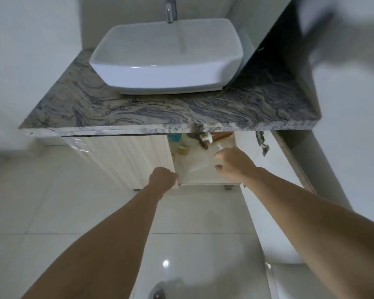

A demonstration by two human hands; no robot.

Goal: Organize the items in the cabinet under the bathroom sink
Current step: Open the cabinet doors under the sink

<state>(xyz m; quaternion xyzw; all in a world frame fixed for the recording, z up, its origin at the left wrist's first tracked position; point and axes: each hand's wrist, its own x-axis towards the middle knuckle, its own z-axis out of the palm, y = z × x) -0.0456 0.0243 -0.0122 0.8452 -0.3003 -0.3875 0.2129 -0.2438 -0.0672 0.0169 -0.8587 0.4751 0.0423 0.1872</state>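
The cabinet [203,180] under the marble counter has its right door [274,169] swung open and its left door [125,156] closed. Inside, partly hidden by the counter edge, I see a blue item [173,138], a small amber jar [184,149], a white pump head [205,137] and wooden brush handles [221,136]. A clear plastic bag [194,165] stretches across the opening. My right hand [233,164] grips its right side with curled fingers. My left hand [163,179] is curled at the bag's left edge, beside the closed door's edge.
A white basin [166,59] with a chrome tap [171,9] sits on the grey-veined counter [138,113]. The door hinge [261,141] sticks out at the upper right. Glossy white floor tiles [192,234] lie below, with a toilet rim [311,281] at the lower right.
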